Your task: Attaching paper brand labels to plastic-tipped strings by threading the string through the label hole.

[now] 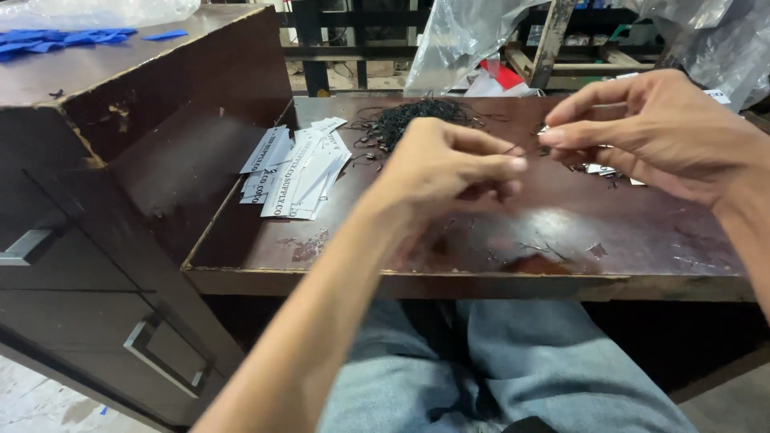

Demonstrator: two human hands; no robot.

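Pinching thin black string between left hand and right hand | risk: string slips onto table, tangles in string pile at back edge

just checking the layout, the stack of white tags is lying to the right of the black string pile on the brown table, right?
Not quite. The head view shows the white tags lying to the left of the black string pile, not the right. Both are on the brown table, as you said.

Paper tags stacked at counter left, string pile behind them at centre, drawer cabinet left of counter, plastic bags behind.
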